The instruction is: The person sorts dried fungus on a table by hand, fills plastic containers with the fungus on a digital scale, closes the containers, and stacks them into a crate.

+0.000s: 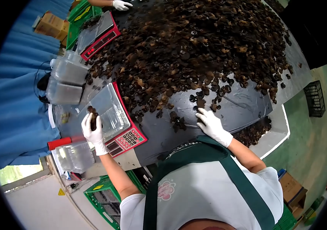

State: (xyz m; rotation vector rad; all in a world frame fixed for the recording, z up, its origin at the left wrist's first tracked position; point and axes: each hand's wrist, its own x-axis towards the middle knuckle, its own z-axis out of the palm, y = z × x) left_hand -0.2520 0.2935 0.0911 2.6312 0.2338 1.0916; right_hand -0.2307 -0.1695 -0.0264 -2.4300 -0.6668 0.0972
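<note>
Dark green cloth apron (188, 155) and white short-sleeved shirt (201, 188) lie nearest us. Our white-gloved left hand (93, 134) pinches a dark brown, crinkled, fungus-like clump (93, 118) by the pan of a red-framed electronic scale (129, 140); whether it hangs fully over the pan, we cannot tell. Our white-gloved right hand (213, 126) is loosely open, fingertips at the near edge of a broad brown-black heap (209, 46) of similar pieces. We judge the step as hand-picking pieces beside the scale; the next move calls for a light, selective pinch.
</note>
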